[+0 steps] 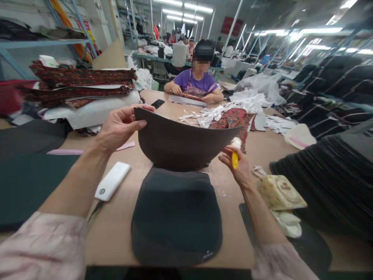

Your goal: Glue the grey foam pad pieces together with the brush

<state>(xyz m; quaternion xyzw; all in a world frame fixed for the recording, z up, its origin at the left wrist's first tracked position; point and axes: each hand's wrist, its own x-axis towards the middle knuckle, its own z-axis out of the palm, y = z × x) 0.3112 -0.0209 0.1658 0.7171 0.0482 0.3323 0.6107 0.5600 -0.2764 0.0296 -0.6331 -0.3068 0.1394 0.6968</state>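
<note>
My left hand (124, 123) pinches the upper left corner of a dark brown curved sheet (186, 146), thumb in front. The sheet is raised and bowed, its lower edge close to the table. My right hand (238, 165) is just below the sheet's right end, closed around a small tool with a yellow handle (234, 160); its working end cannot be made out. Whether the right fingers also touch the sheet, I cannot tell. In front of me a dark rounded panel (177, 217) lies flat, with a small pale mark at its lower right.
A white power bank (113, 181) with a cable lies left. Stacked dark sheets (329, 175) and a yellowish block (281, 192) are at right. Patterned fabric (230, 118) and white strips lie beyond. Across the table a person in purple (195, 82) handles a patterned piece.
</note>
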